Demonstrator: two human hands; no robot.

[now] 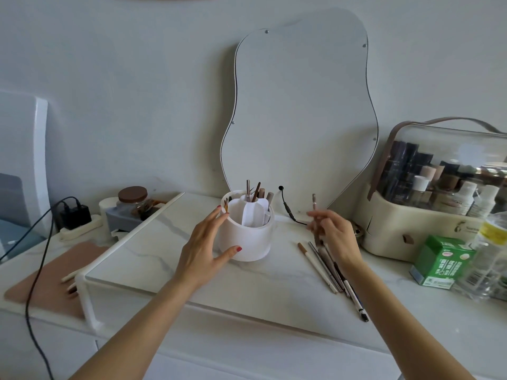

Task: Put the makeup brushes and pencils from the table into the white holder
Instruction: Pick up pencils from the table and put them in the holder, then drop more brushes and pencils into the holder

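While the left hand (204, 246) cups the white holder (247, 237), fingers spread along its left wall and thumb against its lower front, the right hand (333, 237) holds one pencil (314, 208) upright between loosely curled fingers, just right of the holder. The holder stands near the back edge of the marble tabletop (164, 256), at mid-width, with several brushes and pencils already standing in its compartments. A loose group of pencils and brushes (332, 272) lies flat toward the right edge, partly under the right wrist. A cosmetics case (411, 231) stands beyond them, at the right.
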